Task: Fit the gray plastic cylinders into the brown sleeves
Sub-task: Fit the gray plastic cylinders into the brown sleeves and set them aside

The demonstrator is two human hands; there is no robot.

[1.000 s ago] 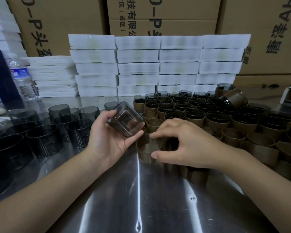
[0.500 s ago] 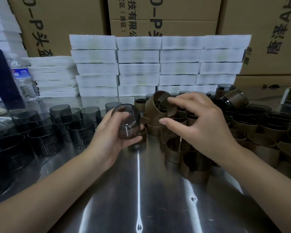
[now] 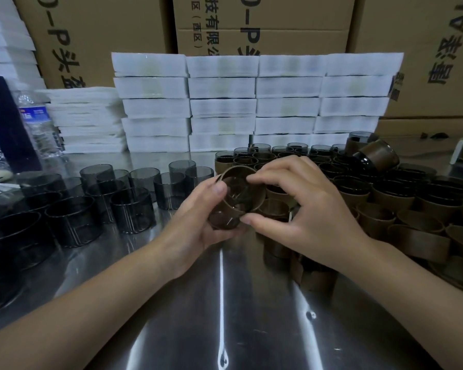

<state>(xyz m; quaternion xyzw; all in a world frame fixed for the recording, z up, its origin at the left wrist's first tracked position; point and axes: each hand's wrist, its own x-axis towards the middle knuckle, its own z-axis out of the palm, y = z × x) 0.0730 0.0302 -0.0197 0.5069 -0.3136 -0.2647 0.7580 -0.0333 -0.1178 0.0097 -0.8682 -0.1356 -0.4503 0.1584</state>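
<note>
Two grips meet above the surface: our left grip curls round one gray cylinder, held tilted, and our right grip pinches one brown sleeve that rings the cylinder's far end. At our left stand a dozen or so bare cylinders, too crowded for us to count exactly. At our right lie many more sleeves, some empty and some filled. Behind we count four stacks of five white blocks and one bottle.
</note>
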